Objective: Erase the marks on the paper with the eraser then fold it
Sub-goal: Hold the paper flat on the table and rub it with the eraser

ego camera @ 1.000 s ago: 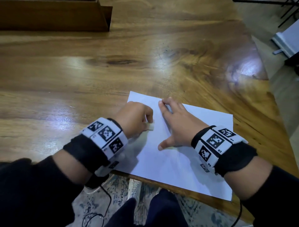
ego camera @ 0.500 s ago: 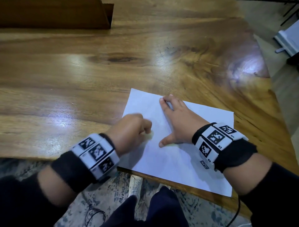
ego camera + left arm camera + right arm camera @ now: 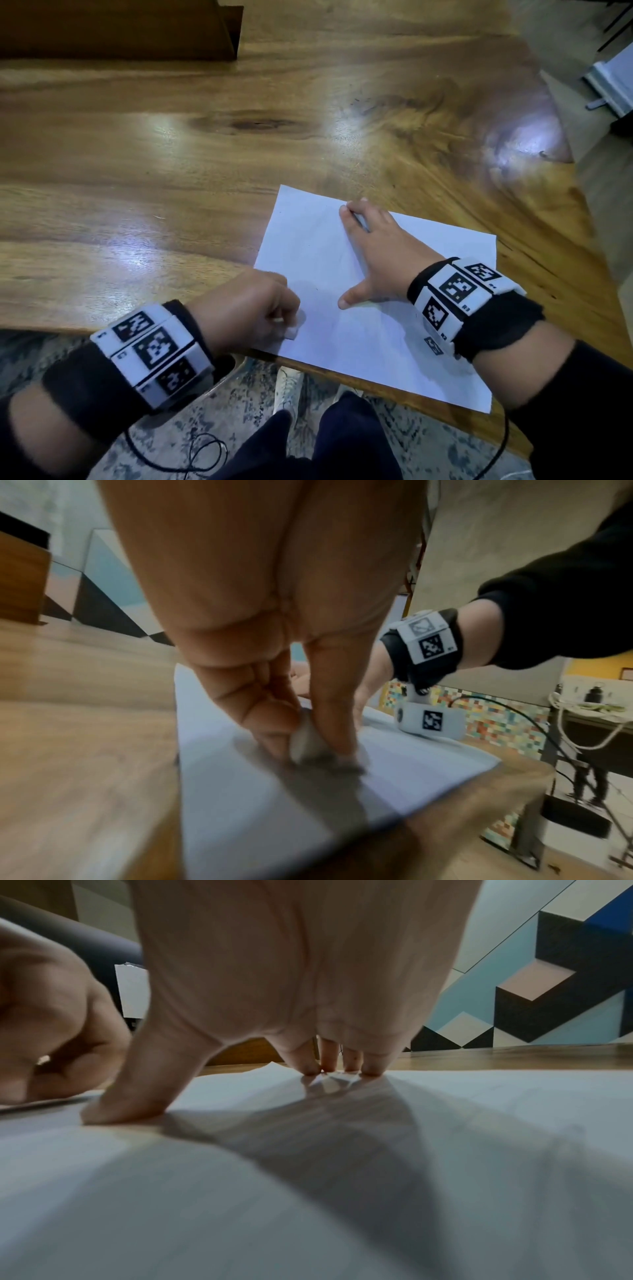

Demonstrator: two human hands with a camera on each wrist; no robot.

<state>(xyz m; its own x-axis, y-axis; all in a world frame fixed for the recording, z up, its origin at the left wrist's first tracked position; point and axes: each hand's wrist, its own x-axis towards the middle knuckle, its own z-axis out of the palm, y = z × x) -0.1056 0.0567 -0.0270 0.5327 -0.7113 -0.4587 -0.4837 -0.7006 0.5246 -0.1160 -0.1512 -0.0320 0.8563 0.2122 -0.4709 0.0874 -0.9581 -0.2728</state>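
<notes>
A white sheet of paper lay in the lower centre of the head view, on a glossy wooden table, with its near corner reaching past the table's edge. The left hand sat at the sheet's lower-left edge with its fingers curled into a fist, pinching a small white eraser between thumb and fingers; in the left wrist view the eraser was pressed down against the paper, though that picture was blurred around the fingertips. The right hand lay flat on the middle of the sheet, fingers straight and close together pointing toward the upper left of the frame, thumb spread out to the side. In the right wrist view its fingertips and thumb pressed on the paper, which rose in a slight hump below the palm. Both wrists wore black straps carrying white blocks with black square markers. A dark wooden box stood in the upper left of the head view. Below the table edge a patterned rug and a light shoe showed.
</notes>
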